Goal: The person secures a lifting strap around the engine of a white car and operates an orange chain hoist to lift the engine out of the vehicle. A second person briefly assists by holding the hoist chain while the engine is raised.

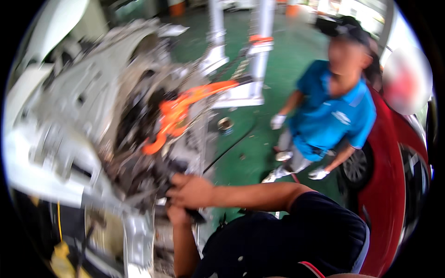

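Observation:
My right hand (192, 191) is closed, fingers curled, at the near end of a stripped vehicle body (92, 88). Just below it and touching it is my left hand (178, 214), partly covered by the right. A dark piece (196, 216) sticks out beside my left hand; blur hides its kind and what the fingers grip. Beyond the hands, an orange lever hoist (174, 116) with a hook lies across the opened body among dark parts. Its chain (204, 109) runs beside it.
A person in a blue shirt (336, 106) and white gloves stands to the right, beside a red car (384, 199). White posts (261, 60) with chains rise from the green floor (287, 41). A small round can (225, 123) and a dark cable (232, 147) lie on the floor.

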`<state>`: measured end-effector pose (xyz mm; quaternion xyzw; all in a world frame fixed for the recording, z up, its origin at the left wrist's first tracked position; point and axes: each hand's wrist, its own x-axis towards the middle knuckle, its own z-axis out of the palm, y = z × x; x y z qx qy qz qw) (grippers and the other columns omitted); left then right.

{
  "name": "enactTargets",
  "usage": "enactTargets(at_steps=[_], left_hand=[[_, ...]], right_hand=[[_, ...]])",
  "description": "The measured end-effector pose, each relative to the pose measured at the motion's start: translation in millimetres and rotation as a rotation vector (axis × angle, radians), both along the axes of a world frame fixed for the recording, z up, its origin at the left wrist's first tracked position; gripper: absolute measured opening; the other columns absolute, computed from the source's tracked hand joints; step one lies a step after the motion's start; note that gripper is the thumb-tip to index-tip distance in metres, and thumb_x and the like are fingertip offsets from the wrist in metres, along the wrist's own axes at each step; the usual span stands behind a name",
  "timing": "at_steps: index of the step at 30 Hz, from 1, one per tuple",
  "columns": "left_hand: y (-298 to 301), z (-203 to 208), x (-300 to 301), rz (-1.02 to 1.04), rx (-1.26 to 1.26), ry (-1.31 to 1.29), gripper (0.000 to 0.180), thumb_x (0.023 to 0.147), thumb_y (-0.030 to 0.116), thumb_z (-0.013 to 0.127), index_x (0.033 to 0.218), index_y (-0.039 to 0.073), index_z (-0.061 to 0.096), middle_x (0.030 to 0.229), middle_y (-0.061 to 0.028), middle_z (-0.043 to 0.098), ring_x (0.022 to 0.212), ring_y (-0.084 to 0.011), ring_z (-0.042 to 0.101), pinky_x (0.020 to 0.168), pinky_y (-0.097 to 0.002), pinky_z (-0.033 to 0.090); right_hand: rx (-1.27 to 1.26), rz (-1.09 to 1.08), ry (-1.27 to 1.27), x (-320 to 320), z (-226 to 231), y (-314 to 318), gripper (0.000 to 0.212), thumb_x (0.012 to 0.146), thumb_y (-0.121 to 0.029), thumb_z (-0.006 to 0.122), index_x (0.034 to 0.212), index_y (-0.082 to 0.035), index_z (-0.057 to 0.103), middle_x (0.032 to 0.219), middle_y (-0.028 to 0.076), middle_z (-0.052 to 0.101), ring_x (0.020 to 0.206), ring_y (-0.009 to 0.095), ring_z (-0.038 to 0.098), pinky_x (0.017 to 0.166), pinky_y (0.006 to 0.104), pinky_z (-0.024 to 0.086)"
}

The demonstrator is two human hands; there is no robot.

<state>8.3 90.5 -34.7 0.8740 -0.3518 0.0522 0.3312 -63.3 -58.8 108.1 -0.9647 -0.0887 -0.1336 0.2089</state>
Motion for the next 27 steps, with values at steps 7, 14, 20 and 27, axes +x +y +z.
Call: enactTargets(at_steps=[7,14,20,27], left_hand=[[6.2,21.3,8.3,-0.02,-1.219,1.233,0.034,0.104,0.023,0.048,0.124,-0.001,0.059,0.119,-0.011,0.066,0.11,-0.0222,0.064,0.095,-0.0369,0.049],[31.2,41.4,17.8,-0.195,-1.27,1.253,0.04,0.102,0.027,0.056,0.131,0.0,0.056,0.129,-0.0144,0.062,0.117,-0.0247,0.061,0.102,-0.039,0.046],[38.2,49.3,13.2,-0.278,-1.184,1.351,0.06,0.104,0.046,0.05,0.14,-0.001,0.047,0.136,-0.0144,0.057,0.126,-0.028,0.054,0.106,-0.0407,0.042],[33.4,40.4,9.7,0.013,-1.025,1.121,0.059,0.103,0.044,0.054,0.133,-0.007,0.053,0.13,-0.0159,0.06,0.119,-0.0258,0.059,0.101,-0.0391,0.046]], right_hand=[[-0.232,-0.147,0.247,25.2,9.5,25.8,0.027,0.094,-0.037,0.056,0.094,-0.017,0.074,0.094,0.009,0.071,0.09,0.029,0.069,0.075,0.0404,0.053],[-0.041,-0.26,0.427,27.9,14.7,45.6,0.043,0.1,-0.046,0.049,0.106,-0.012,0.074,0.103,0.013,0.074,0.102,0.031,0.07,0.079,0.0441,0.055],[0.258,-0.225,0.288,25.9,-22.8,45.3,0.043,0.094,-0.044,0.057,0.122,-0.012,0.065,0.1,0.022,0.067,0.092,0.039,0.068,0.077,0.0488,0.055],[0.823,-0.109,0.063,-2.0,-65.8,39.6,0.014,0.089,-0.013,0.065,0.102,-0.006,0.064,0.104,0.019,0.056,0.108,0.036,0.054,0.093,0.0412,0.044]])
